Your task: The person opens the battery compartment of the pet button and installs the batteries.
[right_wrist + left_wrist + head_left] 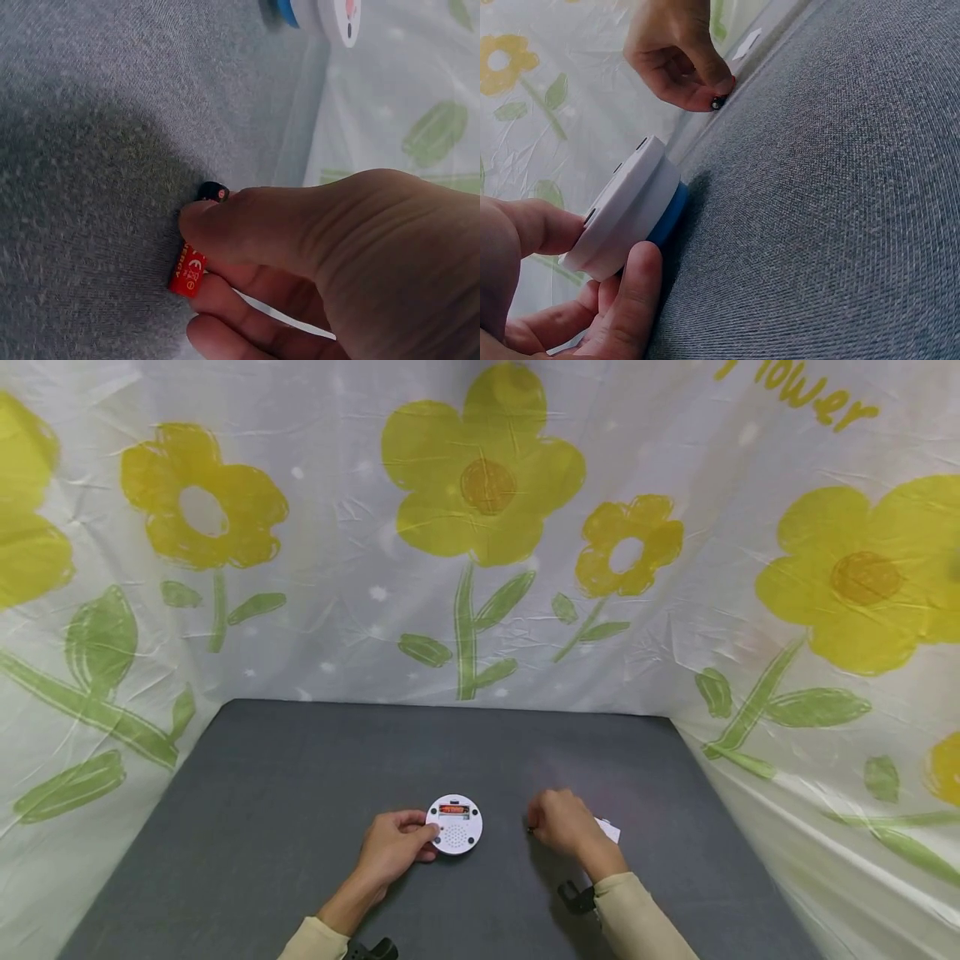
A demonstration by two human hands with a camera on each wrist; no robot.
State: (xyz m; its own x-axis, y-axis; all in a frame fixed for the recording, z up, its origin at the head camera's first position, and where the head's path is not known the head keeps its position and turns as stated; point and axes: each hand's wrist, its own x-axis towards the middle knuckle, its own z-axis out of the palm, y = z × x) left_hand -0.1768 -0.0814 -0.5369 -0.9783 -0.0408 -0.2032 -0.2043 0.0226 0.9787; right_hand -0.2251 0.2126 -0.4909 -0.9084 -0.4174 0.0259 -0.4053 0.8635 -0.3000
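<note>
Tabletop [337, 752]; device's [454, 824] perforations [455, 837], head view only

Both forearms [645, 922] extended forward; left grip [396, 845] pinching between opposed digits [626, 307]; right grip [566, 822], apart from it, pinching with thumb [240, 225] against curled fingers [232, 307].

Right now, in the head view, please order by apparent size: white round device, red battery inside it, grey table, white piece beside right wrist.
1. Grey table
2. White round device
Unsure: red battery and partly hidden white piece.
</note>
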